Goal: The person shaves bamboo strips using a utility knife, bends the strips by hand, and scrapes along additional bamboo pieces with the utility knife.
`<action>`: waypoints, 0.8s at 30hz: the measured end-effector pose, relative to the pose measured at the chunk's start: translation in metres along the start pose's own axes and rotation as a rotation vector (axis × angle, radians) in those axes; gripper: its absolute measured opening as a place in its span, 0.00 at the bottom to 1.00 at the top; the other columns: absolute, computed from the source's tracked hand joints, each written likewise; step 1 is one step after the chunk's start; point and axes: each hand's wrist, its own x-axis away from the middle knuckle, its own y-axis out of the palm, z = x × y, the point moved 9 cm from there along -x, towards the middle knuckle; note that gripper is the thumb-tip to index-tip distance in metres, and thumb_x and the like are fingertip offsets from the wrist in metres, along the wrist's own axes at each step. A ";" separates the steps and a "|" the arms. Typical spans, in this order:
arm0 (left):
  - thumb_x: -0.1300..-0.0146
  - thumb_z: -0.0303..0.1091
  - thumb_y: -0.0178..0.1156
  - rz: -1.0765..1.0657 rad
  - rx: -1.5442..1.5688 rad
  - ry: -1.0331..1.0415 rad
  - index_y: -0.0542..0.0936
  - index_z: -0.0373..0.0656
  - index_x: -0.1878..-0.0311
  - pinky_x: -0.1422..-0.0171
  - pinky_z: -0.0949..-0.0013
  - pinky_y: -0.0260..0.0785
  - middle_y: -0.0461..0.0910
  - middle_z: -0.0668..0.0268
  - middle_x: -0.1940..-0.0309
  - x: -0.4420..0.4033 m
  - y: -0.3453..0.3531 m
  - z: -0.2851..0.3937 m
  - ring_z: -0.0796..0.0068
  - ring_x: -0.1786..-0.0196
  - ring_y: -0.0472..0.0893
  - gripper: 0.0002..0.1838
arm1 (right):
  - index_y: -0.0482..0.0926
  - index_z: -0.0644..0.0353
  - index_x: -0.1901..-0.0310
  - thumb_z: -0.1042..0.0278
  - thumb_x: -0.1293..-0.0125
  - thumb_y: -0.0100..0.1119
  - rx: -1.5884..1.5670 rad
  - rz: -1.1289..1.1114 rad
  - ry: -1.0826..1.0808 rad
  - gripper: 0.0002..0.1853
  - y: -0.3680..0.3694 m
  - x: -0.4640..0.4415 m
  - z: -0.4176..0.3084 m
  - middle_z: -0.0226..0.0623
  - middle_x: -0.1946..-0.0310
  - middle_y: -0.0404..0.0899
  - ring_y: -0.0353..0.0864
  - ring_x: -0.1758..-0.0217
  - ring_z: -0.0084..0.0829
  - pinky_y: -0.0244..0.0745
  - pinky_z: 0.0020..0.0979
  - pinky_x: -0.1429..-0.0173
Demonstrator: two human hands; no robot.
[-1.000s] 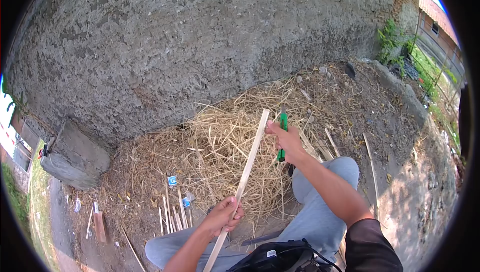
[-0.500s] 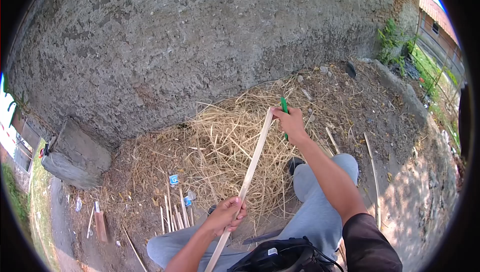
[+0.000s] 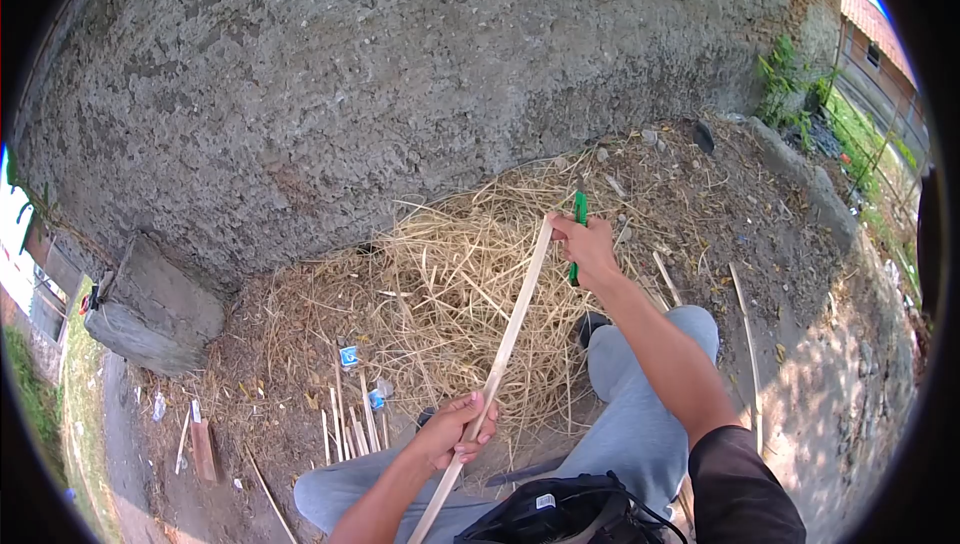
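Note:
A long pale bamboo strip (image 3: 519, 310) slants across the middle, from my lap up to the right. My left hand (image 3: 456, 431) is wrapped around its lower part. My right hand (image 3: 588, 248) is closed on a green utility knife (image 3: 581, 208), which points upward. The thumb and fingertips of that hand also touch the strip's upper end. Whether the knife's blade is out I cannot tell. Beneath the strip lies a heap of pale shavings (image 3: 450, 284).
A rough grey wall (image 3: 400, 74) rises behind the heap. Several cut strips (image 3: 352, 434) lie left of it, near a blue-and-white packet (image 3: 348, 356). A concrete block (image 3: 160, 309) stands at left. A black bag (image 3: 560, 514) rests at my lap.
My right hand has shifted very slightly right, and the green knife in it now stands more upright. The left hand keeps its hold on the strip.

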 end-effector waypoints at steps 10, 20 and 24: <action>0.22 0.52 0.40 0.007 -0.010 0.083 0.70 0.43 0.64 0.78 0.72 0.61 0.59 0.73 0.88 -0.005 -0.001 0.003 0.78 0.86 0.62 0.22 | 0.83 0.69 0.61 0.62 0.37 0.69 0.054 -0.137 -0.011 0.15 0.010 0.004 0.014 0.35 0.75 0.82 0.57 0.86 0.14 0.49 0.25 0.83; 0.21 0.53 0.34 -0.056 0.065 0.098 0.71 0.43 0.64 0.83 0.74 0.55 0.56 0.74 0.89 -0.006 -0.001 0.004 0.81 0.88 0.57 0.26 | 0.82 0.70 0.57 0.59 0.35 0.68 0.116 -0.319 0.153 0.18 0.027 0.026 0.025 0.40 0.69 0.84 0.61 0.84 0.15 0.57 0.23 0.80; 0.22 0.56 0.33 -0.076 0.047 0.085 0.72 0.42 0.62 0.84 0.74 0.55 0.57 0.74 0.89 -0.004 0.000 0.005 0.81 0.89 0.57 0.28 | 0.82 0.69 0.56 0.60 0.33 0.66 0.063 -0.321 0.151 0.17 0.030 0.032 0.018 0.40 0.67 0.85 0.62 0.83 0.15 0.58 0.22 0.80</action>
